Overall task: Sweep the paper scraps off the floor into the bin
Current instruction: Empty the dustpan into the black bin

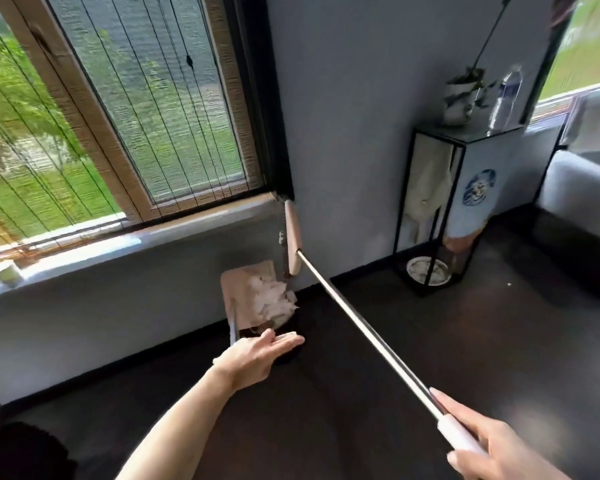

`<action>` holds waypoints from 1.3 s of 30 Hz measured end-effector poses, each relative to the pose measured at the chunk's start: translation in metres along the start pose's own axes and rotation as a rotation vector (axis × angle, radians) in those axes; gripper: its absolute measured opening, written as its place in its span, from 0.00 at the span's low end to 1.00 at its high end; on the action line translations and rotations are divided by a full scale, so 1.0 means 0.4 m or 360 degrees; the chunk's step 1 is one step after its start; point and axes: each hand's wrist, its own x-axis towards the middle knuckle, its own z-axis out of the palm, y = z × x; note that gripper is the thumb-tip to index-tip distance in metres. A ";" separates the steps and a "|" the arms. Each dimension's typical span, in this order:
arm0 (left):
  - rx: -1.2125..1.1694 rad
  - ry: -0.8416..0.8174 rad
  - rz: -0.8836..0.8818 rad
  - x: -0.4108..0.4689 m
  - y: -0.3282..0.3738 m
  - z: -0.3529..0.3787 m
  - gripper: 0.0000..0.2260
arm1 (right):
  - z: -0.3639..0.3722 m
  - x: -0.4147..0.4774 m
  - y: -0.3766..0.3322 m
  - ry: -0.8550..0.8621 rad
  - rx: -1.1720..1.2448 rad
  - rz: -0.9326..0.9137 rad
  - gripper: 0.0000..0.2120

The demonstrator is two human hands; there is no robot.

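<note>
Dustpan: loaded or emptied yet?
Loaded: a heap of white paper scraps lies in the pink dustpan, tilted over the dark bin.

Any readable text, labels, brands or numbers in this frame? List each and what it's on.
No text can be read in this view.
Water bottle label: too blurred to read.
Blue round emblem: a picture, no legible lettering.
Cup at far left: no print visible.
On the broom and dustpan: no markings visible.
</note>
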 end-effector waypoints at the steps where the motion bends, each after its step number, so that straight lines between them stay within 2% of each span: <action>1: -0.0056 -0.0059 0.0010 0.014 0.008 0.002 0.35 | 0.000 -0.002 -0.001 -0.0007 0.0029 0.0026 0.33; 2: -0.0123 -0.0113 0.0005 0.029 0.022 -0.002 0.29 | 0.003 -0.002 -0.005 -0.0016 0.0078 0.0053 0.33; 4: -0.0403 -0.0466 -0.0138 0.050 0.048 -0.007 0.26 | 0.010 -0.002 -0.010 -0.0002 0.0229 0.0106 0.34; 6: -0.0754 -0.0589 -0.0523 0.061 0.068 -0.017 0.33 | 0.016 -0.001 -0.014 0.0023 0.0361 0.0135 0.35; 7: -0.0796 -0.0627 -0.0717 0.060 0.074 -0.021 0.39 | 0.018 0.001 -0.014 0.0029 0.0397 0.0137 0.36; 9: -0.0655 -0.0793 -0.0851 0.051 0.082 -0.023 0.44 | 0.026 0.008 -0.019 0.0031 0.0448 0.0145 0.36; 11: -0.0473 -0.0889 -0.0839 0.046 0.092 -0.026 0.42 | 0.035 0.016 -0.022 0.0028 0.0480 0.0151 0.37; 16: -0.0293 -0.1022 -0.0800 0.024 0.092 -0.008 0.39 | 0.054 0.034 -0.037 0.0000 0.0545 0.0162 0.38; 21: 0.0036 -0.0909 -0.0608 0.017 0.093 0.028 0.28 | 0.089 0.047 -0.040 -0.0063 0.0587 0.0175 0.38; 25: 0.0238 -0.0770 -0.0496 0.016 0.122 0.045 0.27 | 0.114 0.051 -0.041 -0.0096 0.0598 0.0182 0.38; 31: 0.0466 -0.0797 -0.0323 -0.030 0.101 0.046 0.28 | 0.145 0.058 -0.046 -0.0108 0.0620 0.0184 0.37; 39: 0.0464 -0.0624 -0.0288 -0.082 0.049 0.021 0.39 | 0.146 0.078 -0.056 -0.0096 0.0664 0.0189 0.37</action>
